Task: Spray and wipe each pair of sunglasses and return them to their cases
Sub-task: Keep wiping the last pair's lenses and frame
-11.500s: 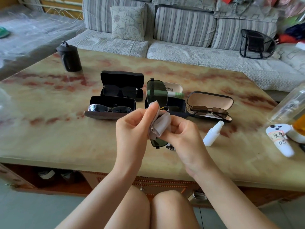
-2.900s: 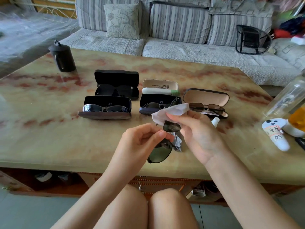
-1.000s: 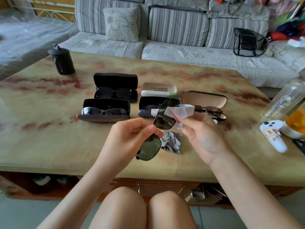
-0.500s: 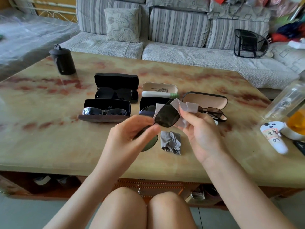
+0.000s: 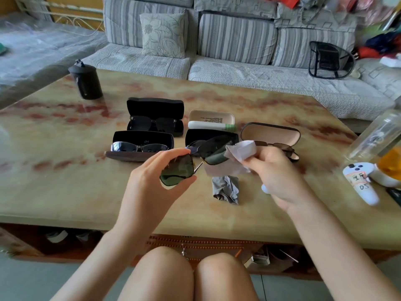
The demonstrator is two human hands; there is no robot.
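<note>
Dark green lenses in a thin metal frame: the green-lensed sunglasses (image 5: pixel 176 170) are held over the counter (image 5: pixel 65 187) between both hands. The left hand (image 5: pixel 152 181) pinches the rim of one lens between thumb and fingertips. The right hand (image 5: pixel 277 172) grips a thin white cloth (image 5: pixel 239 149), bunched against the other lens. A second cloth, the grey cloth (image 5: pixel 226 189), lies crumpled on the marbled top just below the right hand's fingers. A white spray bottle (image 5: pixel 265 189) peeks from under that hand's heel, mostly hidden.

Five open hard cases lie beyond the hands. Past the left hand are two oblong ones: the near black case (image 5: pixel 141 137) with a silvery pair (image 5: pixel 138 147), and the far black case (image 5: pixel 155 107) with a black pair (image 5: pixel 153 124). Past the gap between the hands sits the middle black case (image 5: pixel 211 135), its pair partly hidden, and behind it the beige case (image 5: pixel 211 116) holding a white and green tube. Past the right hand is the rounded brown case (image 5: pixel 271 134), tan-lined, with a thin-framed brown pair (image 5: pixel 286 148).

Far beyond the left hand stands one black cylindrical canister (image 5: pixel 85 82). To the right of the right hand lie a white controller (image 5: pixel 361 181) with a handwritten label and a clear bottle (image 5: pixel 377 135).
</note>
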